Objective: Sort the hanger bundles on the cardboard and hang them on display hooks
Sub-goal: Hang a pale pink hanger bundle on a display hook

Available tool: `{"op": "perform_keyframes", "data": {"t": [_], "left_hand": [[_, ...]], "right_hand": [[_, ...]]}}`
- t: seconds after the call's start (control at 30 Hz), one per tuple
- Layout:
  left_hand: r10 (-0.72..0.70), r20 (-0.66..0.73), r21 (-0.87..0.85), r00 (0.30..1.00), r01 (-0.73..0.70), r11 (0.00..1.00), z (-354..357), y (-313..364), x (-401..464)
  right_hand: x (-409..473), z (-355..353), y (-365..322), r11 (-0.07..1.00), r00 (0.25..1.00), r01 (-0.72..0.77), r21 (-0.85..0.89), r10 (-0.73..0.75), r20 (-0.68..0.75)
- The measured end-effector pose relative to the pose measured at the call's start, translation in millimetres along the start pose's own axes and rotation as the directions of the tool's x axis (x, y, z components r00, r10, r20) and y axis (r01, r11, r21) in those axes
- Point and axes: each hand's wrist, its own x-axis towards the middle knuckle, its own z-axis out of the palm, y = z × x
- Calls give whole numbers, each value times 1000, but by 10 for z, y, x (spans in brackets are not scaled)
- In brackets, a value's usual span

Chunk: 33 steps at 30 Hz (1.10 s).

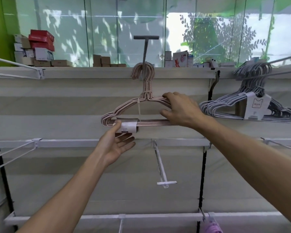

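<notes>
Pink hanger bundle (138,108) hung by its necks on the upper display hook (145,47), judged light, stiff, slick-coated; right hand (181,110) curled round the right shoulder, left hand (118,143) apparently open, fingers steadying the paper label (127,126); best held there.

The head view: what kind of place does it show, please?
Probably a shop's display wall. A pink wire hanger bundle with a paper label hangs on a grey metal display hook, a grey labelled hanger bundle hangs beside it, and small stock boxes sit above.
</notes>
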Motion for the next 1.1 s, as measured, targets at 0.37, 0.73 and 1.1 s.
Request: {"op": "perform_keyframes", "data": {"t": [0.37, 0.73, 1.1], "left_hand": [[154, 0, 492, 988, -134, 860, 420, 100, -663], [266, 284, 524, 921, -381, 762, 1623, -203, -1551], [100, 556, 407, 825, -375, 833, 3465, -1490, -2361]], "right_hand": [[-616, -648, 263, 979, 996, -12, 203, 30, -84], [-1740, -1528, 1084, 970, 980, -74, 230, 113, -164], [-3418, -2814, 2425, 914, 891, -404, 39, 403, -209]]}}
